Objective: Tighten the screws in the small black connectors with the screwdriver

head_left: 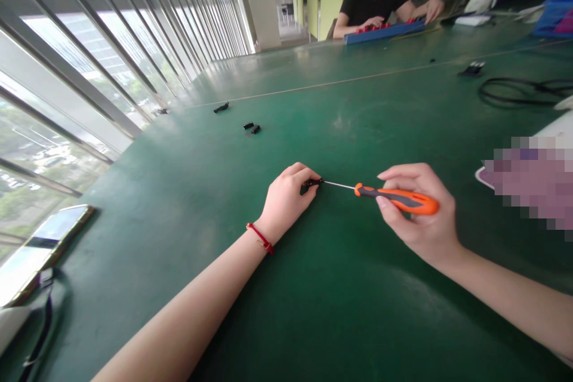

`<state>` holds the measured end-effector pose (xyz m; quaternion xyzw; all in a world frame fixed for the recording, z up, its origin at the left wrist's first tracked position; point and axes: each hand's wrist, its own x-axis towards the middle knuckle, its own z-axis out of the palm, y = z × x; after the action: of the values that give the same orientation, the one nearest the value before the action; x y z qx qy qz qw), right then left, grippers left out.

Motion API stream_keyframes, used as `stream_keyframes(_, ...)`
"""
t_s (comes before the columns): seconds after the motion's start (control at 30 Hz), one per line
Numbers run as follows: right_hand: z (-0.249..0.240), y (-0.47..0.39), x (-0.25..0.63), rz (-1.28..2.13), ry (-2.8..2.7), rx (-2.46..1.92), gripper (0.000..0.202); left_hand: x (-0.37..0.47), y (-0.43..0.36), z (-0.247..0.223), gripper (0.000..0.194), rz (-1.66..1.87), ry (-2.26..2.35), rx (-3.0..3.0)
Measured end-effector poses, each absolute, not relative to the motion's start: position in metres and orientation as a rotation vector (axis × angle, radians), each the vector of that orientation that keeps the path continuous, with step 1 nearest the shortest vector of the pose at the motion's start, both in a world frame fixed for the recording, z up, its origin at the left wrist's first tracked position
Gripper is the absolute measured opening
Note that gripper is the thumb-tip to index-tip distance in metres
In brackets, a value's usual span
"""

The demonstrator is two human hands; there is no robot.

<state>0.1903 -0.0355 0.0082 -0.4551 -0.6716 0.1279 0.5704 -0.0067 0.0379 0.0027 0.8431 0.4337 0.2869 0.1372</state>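
My left hand (289,194), a red cord bracelet at its wrist, rests low over the green table and pinches a small black part (314,182) between thumb and fingers. In my right hand (427,236) lies an orange and grey screwdriver (398,197), its handle held between thumb and fingers. The thin metal shaft points left, and its tip meets the black part at my left fingertips. Fingers cover much of that part, so its exact shape cannot be made out.
Small black pieces (255,129) lie beyond my left hand, another black piece (221,107) farther off. A phone (49,239) and cable (42,328) are at left, a coiled black cable (514,92) at right. Across the green table (340,310) a person (376,6) handles a blue tray (385,32).
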Motion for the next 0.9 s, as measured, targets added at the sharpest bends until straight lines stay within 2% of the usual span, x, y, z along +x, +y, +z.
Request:
stream_keyframes(0.1,0.0076,-0.0345,0.1914,0.322,-1.558,-1.014,0.031,-0.0065,0.0382,0.0025,0.013,0.834,1.253,2.441)
stream_keyframes(0.27,0.0065,-0.0361,0.1929,0.308,-1.674,-1.109,0.012,-0.0069,0.0389,0.0024,0.014,0.84,1.242,2.443)
stream_keyframes(0.43,0.0067,-0.0356,0.1916,0.261,-1.598,-1.002,0.034,-0.0069,0.0388,0.0023,0.013,0.842,1.242,2.447)
stream_keyframes(0.6,0.0074,-0.0368,0.1921,0.271,-1.71,-1.114,0.017,-0.0066,0.0389,0.0027,0.014,0.838,1.246,2.442)
stream_keyframes(0.77,0.0059,-0.0357,0.1926,0.26,-1.603,-1.004,0.038,-0.0061,0.0386,0.0031,0.013,0.84,1.258,2.439)
stream_keyframes(0.9,0.0062,-0.0363,0.1928,0.317,-1.723,-1.095,0.018,-0.0062,0.0386,0.0032,0.014,0.832,1.254,2.439)
